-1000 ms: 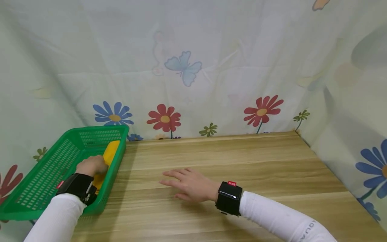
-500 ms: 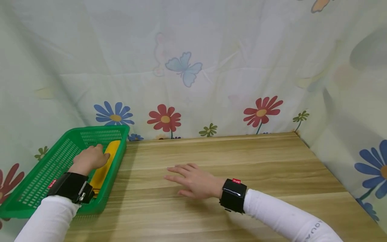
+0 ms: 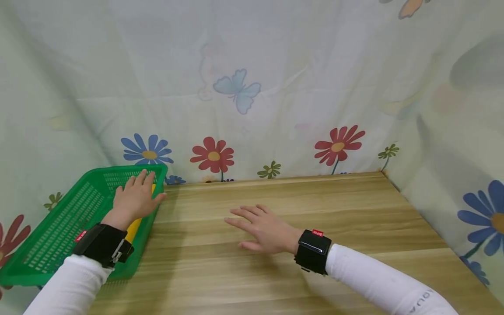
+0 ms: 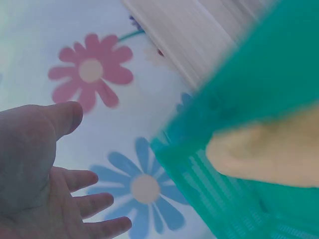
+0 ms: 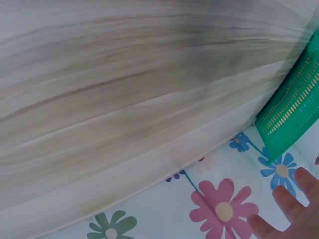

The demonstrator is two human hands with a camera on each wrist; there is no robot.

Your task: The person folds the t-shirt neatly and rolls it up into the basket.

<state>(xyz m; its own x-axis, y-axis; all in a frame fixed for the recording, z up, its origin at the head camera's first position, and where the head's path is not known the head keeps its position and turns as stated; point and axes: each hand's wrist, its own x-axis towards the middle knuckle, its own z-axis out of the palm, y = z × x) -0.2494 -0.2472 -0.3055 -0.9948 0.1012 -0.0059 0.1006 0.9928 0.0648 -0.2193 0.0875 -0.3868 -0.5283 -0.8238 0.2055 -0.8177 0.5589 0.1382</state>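
A green plastic basket (image 3: pixel 84 201) with slotted sides stands at the table's left end. Along its right inner wall lies a folded yellow cloth (image 3: pixel 134 229), partly hidden by my left hand. That left hand (image 3: pixel 135 197) is over the basket, its fingers spread and straight and the thumb reaching over the right rim; it holds nothing. In the left wrist view its palm and fingers (image 4: pixel 92 204) show apart from the basket, with the cloth (image 4: pixel 264 152) blurred. My right hand (image 3: pixel 269 229) hovers over the middle of the table, fingers extended, with nothing in it.
The wood-grain table (image 3: pixel 197 271) ends at a white curtain (image 3: pixel 275 131) printed with flowers and a butterfly, which also hangs at both sides. Each wrist wears a black band, such as the right wristband (image 3: pixel 313 251).
My left hand, at first curled down on the yellow cloth, has let go, risen and spread its fingers, leaving the cloth in the basket. My right hand has drifted slightly right and away from me.
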